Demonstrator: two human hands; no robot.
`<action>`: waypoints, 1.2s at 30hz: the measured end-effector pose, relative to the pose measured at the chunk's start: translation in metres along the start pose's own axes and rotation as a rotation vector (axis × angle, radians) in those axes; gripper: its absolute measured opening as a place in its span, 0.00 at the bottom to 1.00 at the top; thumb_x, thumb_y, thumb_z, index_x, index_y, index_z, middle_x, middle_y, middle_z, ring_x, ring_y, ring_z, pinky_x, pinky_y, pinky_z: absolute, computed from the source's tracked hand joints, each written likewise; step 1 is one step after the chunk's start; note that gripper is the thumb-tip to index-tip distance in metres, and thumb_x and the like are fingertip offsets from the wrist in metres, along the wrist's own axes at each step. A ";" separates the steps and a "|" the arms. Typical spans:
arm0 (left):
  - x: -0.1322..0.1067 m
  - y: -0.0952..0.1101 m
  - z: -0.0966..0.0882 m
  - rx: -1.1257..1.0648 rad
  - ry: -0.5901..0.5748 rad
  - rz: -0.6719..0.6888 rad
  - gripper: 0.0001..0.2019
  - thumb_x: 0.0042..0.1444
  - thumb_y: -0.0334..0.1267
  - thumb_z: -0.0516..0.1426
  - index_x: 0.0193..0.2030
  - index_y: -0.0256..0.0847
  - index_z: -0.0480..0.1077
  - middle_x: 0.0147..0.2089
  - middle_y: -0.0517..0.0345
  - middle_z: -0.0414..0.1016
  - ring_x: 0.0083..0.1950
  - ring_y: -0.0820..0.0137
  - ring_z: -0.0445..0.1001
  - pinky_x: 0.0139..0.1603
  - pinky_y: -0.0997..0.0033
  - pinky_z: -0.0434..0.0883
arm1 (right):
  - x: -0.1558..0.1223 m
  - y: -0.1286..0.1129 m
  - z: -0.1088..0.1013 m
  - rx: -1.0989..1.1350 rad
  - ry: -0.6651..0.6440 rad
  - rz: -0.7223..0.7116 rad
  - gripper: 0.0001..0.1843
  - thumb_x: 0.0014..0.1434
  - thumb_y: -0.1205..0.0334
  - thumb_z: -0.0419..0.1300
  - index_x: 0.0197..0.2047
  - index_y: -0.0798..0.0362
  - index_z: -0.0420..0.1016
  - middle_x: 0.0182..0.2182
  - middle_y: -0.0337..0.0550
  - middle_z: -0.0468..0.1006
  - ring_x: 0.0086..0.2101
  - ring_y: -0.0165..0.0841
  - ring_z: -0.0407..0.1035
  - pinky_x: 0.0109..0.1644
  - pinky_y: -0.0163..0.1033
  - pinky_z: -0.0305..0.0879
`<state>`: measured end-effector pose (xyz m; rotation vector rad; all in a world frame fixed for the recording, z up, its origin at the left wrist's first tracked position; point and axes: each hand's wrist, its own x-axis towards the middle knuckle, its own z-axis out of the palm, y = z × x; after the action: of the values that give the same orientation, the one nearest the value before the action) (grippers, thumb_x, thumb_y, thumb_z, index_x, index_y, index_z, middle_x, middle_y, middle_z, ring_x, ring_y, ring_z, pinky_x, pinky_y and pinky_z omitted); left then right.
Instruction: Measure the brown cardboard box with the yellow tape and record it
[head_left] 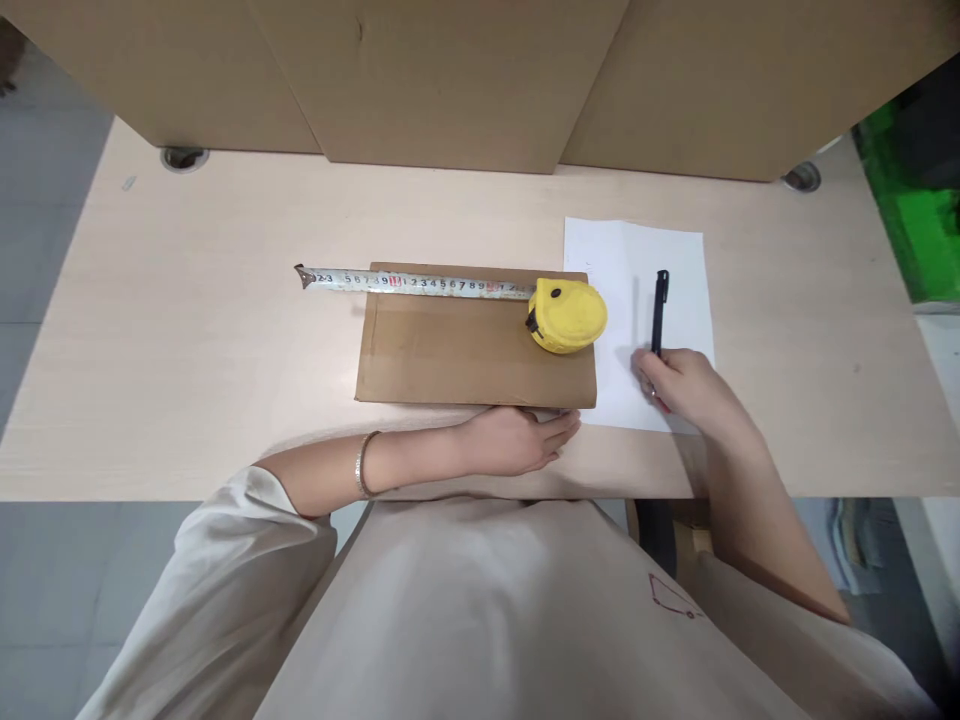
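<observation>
A flat brown cardboard piece [457,350] lies in the middle of the desk. A yellow tape measure [568,315] sits on its right end, with its blade [412,283] pulled out to the left along the far edge and past the cardboard. My left hand [517,440] lies flat on the desk at the cardboard's near edge, fingers stretched out and holding nothing. My right hand [679,385] rests on a white sheet of paper [637,290] to the right and is closed around a black pen [659,310], which points away from me.
The pale wooden desk [187,350] is backed by large cardboard panels [450,80]. Two round cable holes [184,157] sit at the back corners. A green object [919,220] stands off the desk at the right. The desk's near edge runs just behind my hands.
</observation>
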<state>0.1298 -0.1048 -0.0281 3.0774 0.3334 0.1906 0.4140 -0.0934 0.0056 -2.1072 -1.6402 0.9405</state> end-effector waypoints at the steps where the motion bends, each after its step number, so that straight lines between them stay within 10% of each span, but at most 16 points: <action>1: 0.000 0.000 0.000 -0.010 -0.003 -0.002 0.26 0.76 0.43 0.46 0.73 0.35 0.67 0.75 0.39 0.70 0.37 0.69 0.86 0.33 0.65 0.74 | 0.005 0.000 -0.004 -0.091 0.046 0.063 0.28 0.65 0.53 0.59 0.15 0.49 0.59 0.13 0.45 0.59 0.18 0.35 0.59 0.27 0.42 0.56; 9: 0.000 0.000 0.001 0.021 -0.010 0.009 0.26 0.77 0.43 0.44 0.74 0.35 0.66 0.76 0.41 0.67 0.40 0.68 0.87 0.35 0.65 0.76 | 0.009 -0.022 -0.006 -0.568 0.243 0.295 0.23 0.63 0.49 0.64 0.23 0.55 0.68 0.21 0.59 0.69 0.37 0.58 0.75 0.43 0.58 0.67; 12: 0.000 0.000 -0.001 0.051 -0.005 0.019 0.26 0.77 0.42 0.43 0.74 0.34 0.67 0.76 0.42 0.68 0.38 0.69 0.86 0.33 0.64 0.75 | -0.002 -0.050 -0.015 -0.487 0.380 -0.068 0.24 0.68 0.47 0.58 0.50 0.61 0.78 0.40 0.66 0.80 0.45 0.56 0.76 0.50 0.60 0.70; 15: -0.002 -0.001 0.000 0.068 0.029 0.025 0.26 0.77 0.41 0.43 0.73 0.33 0.67 0.75 0.40 0.70 0.40 0.67 0.87 0.35 0.63 0.76 | -0.005 -0.085 -0.018 -0.417 0.276 -0.691 0.41 0.67 0.40 0.59 0.71 0.61 0.65 0.64 0.67 0.72 0.62 0.57 0.69 0.65 0.60 0.67; 17: -0.002 -0.001 0.000 0.061 0.049 0.016 0.25 0.77 0.40 0.45 0.72 0.33 0.68 0.74 0.39 0.71 0.43 0.66 0.87 0.36 0.64 0.76 | -0.001 -0.104 -0.011 -0.450 0.159 -0.839 0.46 0.67 0.39 0.60 0.76 0.59 0.57 0.70 0.64 0.66 0.67 0.58 0.63 0.70 0.62 0.63; 23: -0.009 -0.002 -0.047 -0.021 0.140 0.070 0.19 0.72 0.30 0.49 0.63 0.36 0.75 0.52 0.49 0.86 0.32 0.74 0.80 0.26 0.70 0.70 | 0.018 -0.127 0.028 -0.514 0.135 -0.724 0.44 0.70 0.41 0.57 0.76 0.65 0.57 0.58 0.68 0.72 0.57 0.60 0.70 0.61 0.66 0.67; 28: -0.063 -0.019 -0.111 -0.048 0.501 0.172 0.14 0.72 0.36 0.51 0.44 0.40 0.79 0.24 0.62 0.73 0.23 0.75 0.70 0.19 0.70 0.64 | 0.014 -0.123 0.025 -0.234 0.235 -0.521 0.32 0.66 0.51 0.62 0.68 0.59 0.71 0.52 0.59 0.75 0.55 0.50 0.72 0.63 0.56 0.70; 33: -0.127 -0.080 -0.084 -0.085 1.066 -0.691 0.15 0.74 0.38 0.50 0.36 0.46 0.74 0.27 0.62 0.69 0.25 0.74 0.66 0.27 0.69 0.66 | 0.014 -0.107 0.002 0.535 0.227 -0.097 0.17 0.56 0.46 0.67 0.38 0.52 0.80 0.35 0.45 0.77 0.35 0.37 0.73 0.41 0.44 0.73; 36: -0.142 -0.116 -0.045 -0.351 0.936 -1.053 0.21 0.72 0.58 0.51 0.54 0.46 0.76 0.49 0.50 0.74 0.40 0.68 0.76 0.46 0.59 0.78 | 0.018 -0.106 0.000 0.887 0.135 0.064 0.16 0.50 0.47 0.68 0.32 0.52 0.76 0.30 0.43 0.75 0.31 0.35 0.73 0.35 0.41 0.73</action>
<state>-0.0376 -0.0211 -0.0065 1.8901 1.5932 1.3673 0.3378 -0.0450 0.0634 -1.5482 -0.8337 1.2132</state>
